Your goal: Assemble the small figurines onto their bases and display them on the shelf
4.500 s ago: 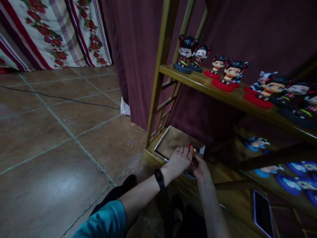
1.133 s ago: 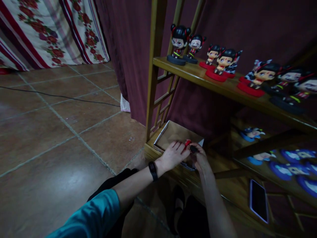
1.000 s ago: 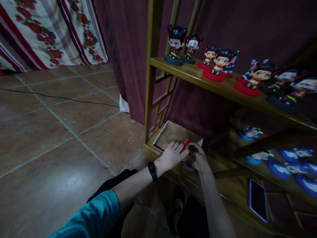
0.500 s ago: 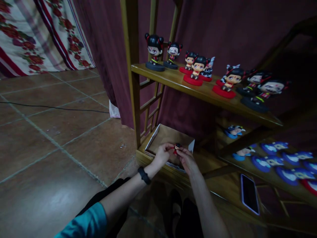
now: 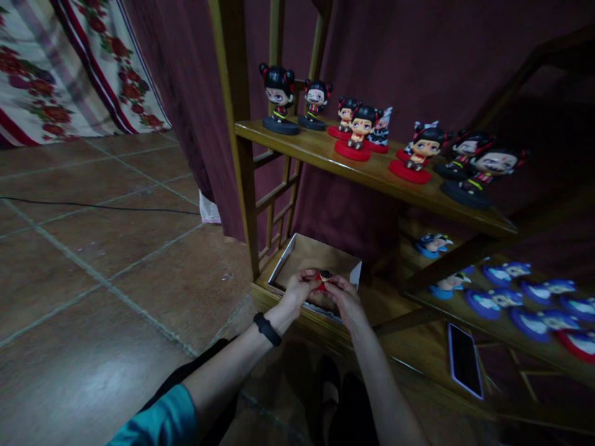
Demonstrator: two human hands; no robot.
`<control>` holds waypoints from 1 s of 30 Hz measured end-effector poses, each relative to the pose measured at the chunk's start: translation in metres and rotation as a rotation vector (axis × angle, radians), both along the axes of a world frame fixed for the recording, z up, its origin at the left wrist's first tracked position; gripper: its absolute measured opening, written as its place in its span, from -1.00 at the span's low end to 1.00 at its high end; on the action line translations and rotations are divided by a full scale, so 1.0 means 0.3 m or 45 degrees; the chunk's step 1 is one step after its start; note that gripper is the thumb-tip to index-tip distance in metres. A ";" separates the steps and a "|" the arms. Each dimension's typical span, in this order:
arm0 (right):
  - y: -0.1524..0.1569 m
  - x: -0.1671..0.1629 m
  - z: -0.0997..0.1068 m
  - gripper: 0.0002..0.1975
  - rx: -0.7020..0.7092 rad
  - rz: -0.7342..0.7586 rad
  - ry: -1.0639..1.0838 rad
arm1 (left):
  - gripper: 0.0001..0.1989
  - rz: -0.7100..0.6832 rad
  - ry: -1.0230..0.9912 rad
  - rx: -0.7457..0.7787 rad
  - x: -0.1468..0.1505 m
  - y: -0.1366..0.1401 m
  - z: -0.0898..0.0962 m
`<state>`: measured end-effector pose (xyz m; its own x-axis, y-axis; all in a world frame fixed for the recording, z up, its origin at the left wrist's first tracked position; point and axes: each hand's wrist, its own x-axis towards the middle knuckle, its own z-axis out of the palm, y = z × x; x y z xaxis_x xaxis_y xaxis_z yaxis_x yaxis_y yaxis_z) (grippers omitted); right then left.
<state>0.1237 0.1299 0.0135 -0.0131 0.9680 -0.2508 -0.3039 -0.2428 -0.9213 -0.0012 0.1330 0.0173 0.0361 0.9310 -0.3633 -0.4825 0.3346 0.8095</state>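
A small figurine (image 5: 324, 280) with black hair and red parts is held between my two hands, above an open cardboard box (image 5: 320, 249). My left hand (image 5: 298, 292) pinches it from the left, fingers closed. On the other side, my right hand (image 5: 344, 297) grips it with thumb and fingertips. Fingers cover much of the figurine's lower part. The box rests on the lowest wooden shelf, and its near inside is partly hidden by my hands.
Several figurines on black or red round bases, one being a seated figurine (image 5: 361, 127), stand on the upper wooden shelf (image 5: 320, 155). Blue-based figurines (image 5: 495, 300) occupy a shelf at right. A phone (image 5: 465, 359) lies on the lowest shelf. A black cable (image 5: 102, 205) crosses the tiled floor.
Both hands still hold the figurine over the box; it now looks turned and its face is less visible. The whole view has shifted slightly, with the shelves appearing further left.
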 end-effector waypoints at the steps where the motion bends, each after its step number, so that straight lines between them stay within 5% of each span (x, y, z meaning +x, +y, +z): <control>1: -0.001 -0.002 0.001 -0.74 0.002 -0.009 -0.005 | -0.72 -0.013 -0.018 -0.004 -0.002 0.002 -0.002; 30: 0.002 -0.008 -0.015 -0.73 0.096 0.034 -0.159 | -0.75 0.043 -0.044 -0.051 -0.011 0.008 0.011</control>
